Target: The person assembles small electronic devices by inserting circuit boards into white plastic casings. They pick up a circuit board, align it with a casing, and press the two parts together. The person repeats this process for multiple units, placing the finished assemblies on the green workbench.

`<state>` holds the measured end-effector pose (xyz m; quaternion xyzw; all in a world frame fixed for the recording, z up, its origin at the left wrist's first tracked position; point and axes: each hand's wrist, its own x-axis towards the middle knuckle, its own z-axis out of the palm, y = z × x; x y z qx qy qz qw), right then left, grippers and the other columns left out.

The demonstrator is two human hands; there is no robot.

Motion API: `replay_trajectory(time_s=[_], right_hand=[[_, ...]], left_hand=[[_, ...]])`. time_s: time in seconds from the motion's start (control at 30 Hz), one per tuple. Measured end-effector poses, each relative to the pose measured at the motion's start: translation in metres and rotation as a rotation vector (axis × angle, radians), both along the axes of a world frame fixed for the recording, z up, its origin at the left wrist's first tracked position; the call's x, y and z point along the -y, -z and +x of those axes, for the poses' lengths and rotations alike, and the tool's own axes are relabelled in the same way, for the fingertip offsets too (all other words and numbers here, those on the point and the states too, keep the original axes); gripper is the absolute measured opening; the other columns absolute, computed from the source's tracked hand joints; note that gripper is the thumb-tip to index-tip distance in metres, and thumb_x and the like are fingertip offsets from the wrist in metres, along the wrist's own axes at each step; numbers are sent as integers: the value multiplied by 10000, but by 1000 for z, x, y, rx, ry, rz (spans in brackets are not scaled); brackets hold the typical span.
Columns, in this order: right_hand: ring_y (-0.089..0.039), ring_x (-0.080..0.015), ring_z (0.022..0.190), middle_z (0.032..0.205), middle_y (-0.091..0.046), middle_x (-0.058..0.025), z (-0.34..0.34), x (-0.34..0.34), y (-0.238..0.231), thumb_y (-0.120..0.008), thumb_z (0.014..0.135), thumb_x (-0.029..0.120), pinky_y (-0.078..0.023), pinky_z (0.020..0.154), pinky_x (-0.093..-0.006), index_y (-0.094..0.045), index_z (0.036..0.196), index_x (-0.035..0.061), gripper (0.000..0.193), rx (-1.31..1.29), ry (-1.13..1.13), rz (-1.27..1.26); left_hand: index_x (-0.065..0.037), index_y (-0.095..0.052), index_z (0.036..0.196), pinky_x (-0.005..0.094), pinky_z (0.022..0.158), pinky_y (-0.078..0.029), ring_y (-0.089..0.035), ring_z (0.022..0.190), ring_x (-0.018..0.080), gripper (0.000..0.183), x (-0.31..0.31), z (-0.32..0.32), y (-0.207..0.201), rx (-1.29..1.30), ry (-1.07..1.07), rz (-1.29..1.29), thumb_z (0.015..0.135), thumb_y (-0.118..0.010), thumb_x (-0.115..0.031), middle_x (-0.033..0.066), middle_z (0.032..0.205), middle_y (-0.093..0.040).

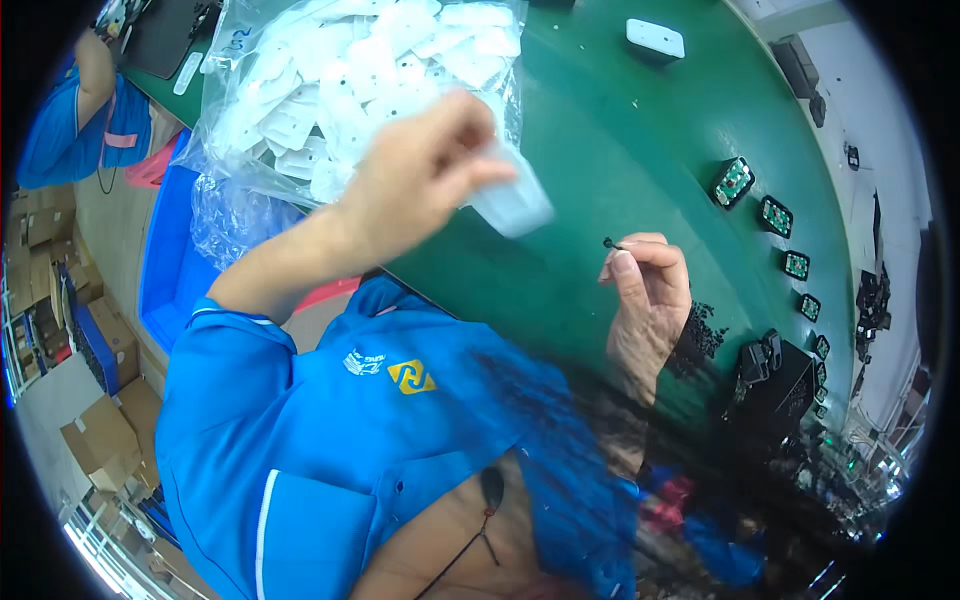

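My left hand (420, 175) is over the green table, its thumb and fingers pinching one end of a translucent white plastic cover (520, 205), slightly blurred. Behind that hand lies a clear plastic bag (215, 110) full of similar white plastic covers (330, 80). To the right, my right hand (650, 290) is closed, with a tiny black part (610, 243) between thumb and forefinger. The exact kind of this part is too small to tell. Beside the right wrist, a heap of small black parts (705, 330) lies on the table.
Black housings with green circuit boards (733, 182) stand in a row along the right of the green table (590, 130). A white box-shaped case (655, 40) is at the back. Right of me sits a black box (785, 390). A blue bin (170, 260) and another person's blue sleeve (60, 130) are at left.
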<state>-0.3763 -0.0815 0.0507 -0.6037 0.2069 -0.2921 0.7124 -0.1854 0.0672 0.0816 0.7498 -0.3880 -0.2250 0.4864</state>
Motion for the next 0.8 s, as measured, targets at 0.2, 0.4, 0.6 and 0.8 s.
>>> replay_trajectory(time_s=[0.2,0.4,0.6,0.8], right_hand=[[-514,-142,758,848,-557,-68,-1,-13,-4,-695,776,-21,-413,646,-241,-621,874,31,133,-154,151,-530],[-527,-232,725,816,-569,-61,-8,-7,10,-725,724,54,-402,639,-332,-639,851,77,155,-289,243,-973],[-525,-214,716,811,-571,-38,-13,1,8,-716,753,114,-366,615,-340,-626,863,99,143,-368,169,-1166],[-487,-217,676,761,-528,-57,-12,-1,11,-691,760,61,-370,600,-345,-580,822,59,127,-386,158,-980]], left_hand=[[56,-446,1080,270,611,-546,-651,707,173,216,33,-41,33,-850,172,-106,910,-546,-33,117,878,-578],[34,-455,1149,281,733,-562,-665,813,183,252,39,-57,50,-1040,185,-77,923,-537,-41,110,971,-590],[52,-500,1116,277,762,-536,-666,828,174,214,39,-61,50,-1004,202,-39,934,-506,-60,130,932,-631],[40,-549,1053,261,759,-524,-660,821,144,168,42,-72,54,-774,164,-83,923,-517,-62,103,890,-655]])
